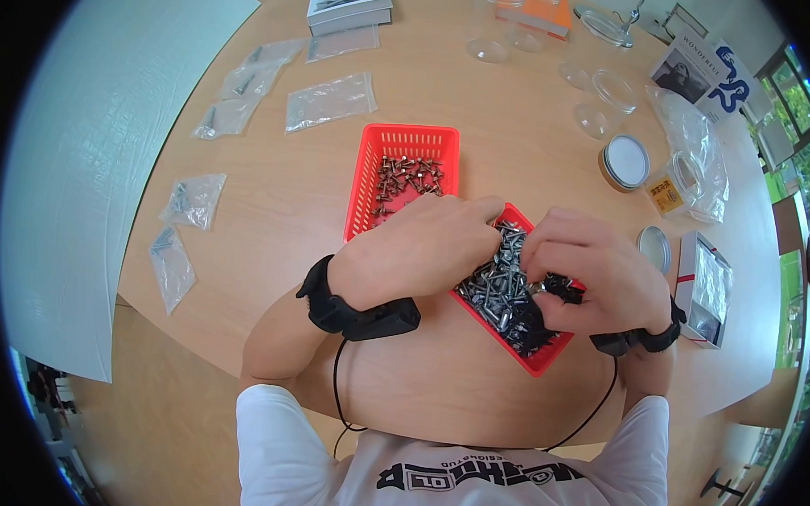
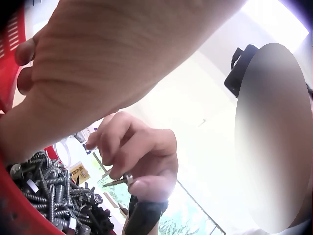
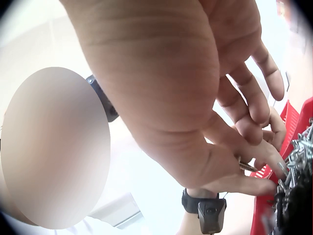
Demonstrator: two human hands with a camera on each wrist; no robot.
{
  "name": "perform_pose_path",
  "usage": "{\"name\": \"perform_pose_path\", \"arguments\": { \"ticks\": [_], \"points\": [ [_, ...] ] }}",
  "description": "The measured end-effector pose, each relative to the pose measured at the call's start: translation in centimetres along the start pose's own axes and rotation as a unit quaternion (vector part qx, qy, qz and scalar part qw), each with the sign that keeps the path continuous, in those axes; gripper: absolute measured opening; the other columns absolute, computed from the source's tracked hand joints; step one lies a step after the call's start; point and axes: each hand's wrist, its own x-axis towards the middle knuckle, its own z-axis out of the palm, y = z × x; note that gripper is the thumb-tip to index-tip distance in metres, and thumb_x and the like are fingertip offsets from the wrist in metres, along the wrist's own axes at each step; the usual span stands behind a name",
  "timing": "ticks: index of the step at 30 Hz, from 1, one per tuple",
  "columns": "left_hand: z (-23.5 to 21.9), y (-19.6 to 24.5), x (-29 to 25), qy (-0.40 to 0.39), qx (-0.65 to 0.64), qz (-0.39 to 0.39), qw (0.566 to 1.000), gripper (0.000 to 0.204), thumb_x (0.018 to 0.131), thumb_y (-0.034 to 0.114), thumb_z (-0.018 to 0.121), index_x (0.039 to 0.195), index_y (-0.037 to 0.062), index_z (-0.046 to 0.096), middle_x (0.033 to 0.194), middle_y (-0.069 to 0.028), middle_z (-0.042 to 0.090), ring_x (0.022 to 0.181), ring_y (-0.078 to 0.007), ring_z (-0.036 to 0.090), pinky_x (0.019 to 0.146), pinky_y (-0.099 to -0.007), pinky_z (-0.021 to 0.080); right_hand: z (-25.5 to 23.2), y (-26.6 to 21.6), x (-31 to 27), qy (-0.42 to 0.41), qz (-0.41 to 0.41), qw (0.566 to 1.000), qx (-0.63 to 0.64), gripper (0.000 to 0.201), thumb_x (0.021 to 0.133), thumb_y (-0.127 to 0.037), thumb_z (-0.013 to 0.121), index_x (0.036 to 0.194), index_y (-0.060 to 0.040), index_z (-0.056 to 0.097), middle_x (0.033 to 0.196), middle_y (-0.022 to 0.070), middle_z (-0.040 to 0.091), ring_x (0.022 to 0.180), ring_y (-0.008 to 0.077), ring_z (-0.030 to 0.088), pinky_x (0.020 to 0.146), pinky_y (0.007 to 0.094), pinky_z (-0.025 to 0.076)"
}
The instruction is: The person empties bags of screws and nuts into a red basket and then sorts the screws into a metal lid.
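Between the thumb and finger of my right hand (image 1: 593, 269) is a screw (image 2: 117, 182), plain in the left wrist view. That hand hovers over a small red basket (image 1: 538, 366) heaped with silver screws (image 1: 491, 295) and some black ones (image 1: 528, 333). My left hand (image 1: 423, 248) reaches over the basket's left rim, its thumb and forefinger down among the silver screws. Its fingertips are partly hidden, and I cannot tell whether they pinch a screw. Behind the left hand stands a larger red basket (image 1: 358, 188) with bronze-coloured screws (image 1: 407, 177) in it.
Several clear bags (image 1: 194, 202), some with screws, lie on the left of the table (image 1: 261, 213). Clear jars (image 1: 613, 90), a round tin (image 1: 625, 162) and a box (image 1: 705, 287) stand to the right. Books (image 1: 350, 9) sit at the back.
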Motion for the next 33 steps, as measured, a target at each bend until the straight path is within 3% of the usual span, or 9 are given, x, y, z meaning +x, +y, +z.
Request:
{"name": "perform_pose_path", "arguments": {
  "ticks": [8,13,16,19,22,23,26,29,33],
  "points": [
    [-0.4,-0.2,-0.2,-0.021,0.006,0.028,0.999,0.006,0.076,0.007,0.066,0.076,0.0006,0.068,0.105,-0.0110,0.055,0.076,-0.0316,0.063,0.070,-0.0430,0.051,-0.7,0.6,0.3,0.096,0.088,0.990,0.052,0.015,0.074,-0.004,0.069,0.080,-0.0015,0.056,0.068,0.0088,0.060,0.061,0.0253,0.061,0.059,0.0323,0.049],
    [-1.8,0.4,-0.5,-0.063,-0.037,0.055,0.996,0.008,0.073,0.007,0.069,0.075,0.0005,0.065,0.107,-0.0108,0.055,0.077,-0.0307,0.063,0.069,-0.0418,0.051,-1.0,0.9,0.6,0.064,0.116,0.991,0.034,0.021,0.079,-0.011,0.075,0.081,-0.0012,0.056,0.068,0.0084,0.060,0.061,0.0214,0.062,0.059,0.0301,0.048],
    [-2.7,-0.2,-1.1,-0.029,-0.091,0.058,0.994,0.008,0.072,0.007,0.070,0.075,0.0011,0.065,0.104,-0.0108,0.056,0.077,-0.0301,0.063,0.068,-0.0404,0.051,-0.7,1.6,0.6,0.063,0.117,0.991,0.029,0.023,0.080,-0.012,0.077,0.081,-0.0006,0.057,0.069,0.0087,0.061,0.061,0.0217,0.063,0.059,0.0303,0.049],
    [-4.6,-1.1,-1.9,0.017,-0.085,0.018,0.996,0.008,0.072,0.006,0.069,0.076,0.0005,0.066,0.097,-0.0116,0.058,0.079,-0.0294,0.062,0.068,-0.0398,0.051,-0.7,1.9,0.6,0.051,0.127,0.990,0.033,0.021,0.082,-0.012,0.078,0.082,-0.0004,0.060,0.072,0.0094,0.064,0.062,0.0227,0.064,0.059,0.0311,0.049],
    [-6.2,-1.7,-2.7,0.033,-0.044,-0.103,0.993,0.007,0.070,0.003,0.067,0.076,-0.0010,0.065,0.088,-0.0122,0.060,0.081,-0.0300,0.061,0.069,-0.0398,0.050,-0.4,2.1,1.0,0.055,0.125,0.990,0.041,0.017,0.081,-0.009,0.077,0.079,-0.0015,0.062,0.070,0.0064,0.065,0.064,0.0175,0.063,0.062,0.0277,0.048],
    [-6.0,-2.3,-3.0,0.082,0.005,-0.080,0.993,0.008,0.070,0.002,0.065,0.077,-0.0022,0.063,0.085,-0.0131,0.061,0.081,-0.0315,0.062,0.069,-0.0396,0.050,-0.3,2.1,1.1,0.059,0.122,0.990,0.044,0.015,0.081,-0.008,0.077,0.078,-0.0021,0.063,0.069,0.0048,0.065,0.065,0.0148,0.063,0.063,0.0259,0.047],
    [-6.2,-2.9,-3.3,0.103,-0.005,-0.071,0.992,0.009,0.072,0.001,0.064,0.080,-0.0031,0.063,0.088,-0.0148,0.063,0.082,-0.0338,0.062,0.070,-0.0410,0.050,-0.3,2.0,1.5,0.051,0.114,0.991,0.041,0.016,0.084,-0.010,0.076,0.084,-0.0006,0.063,0.074,0.0098,0.066,0.068,0.0237,0.067,0.065,0.0323,0.051],
    [-6.2,-2.2,-3.3,0.075,-0.013,-0.100,0.992,0.010,0.075,0.001,0.063,0.083,-0.0037,0.063,0.091,-0.0170,0.066,0.085,-0.0352,0.062,0.072,-0.0427,0.050,0.0,2.0,2.2,0.067,0.111,0.990,0.056,0.012,0.083,-0.007,0.075,0.082,-0.0010,0.065,0.074,0.0058,0.066,0.068,0.0162,0.064,0.067,0.0275,0.049],
    [-5.6,-2.7,-3.2,0.084,-0.006,-0.101,0.991,0.012,0.077,0.006,0.064,0.087,-0.0010,0.063,0.091,-0.0178,0.065,0.092,-0.0356,0.062,0.078,-0.0431,0.051,-0.5,2.2,4.5,0.043,0.069,0.996,0.030,0.013,0.085,-0.008,0.074,0.089,-0.0003,0.065,0.076,0.0065,0.067,0.070,0.0162,0.065,0.068,0.0282,0.051]
  ]
}}
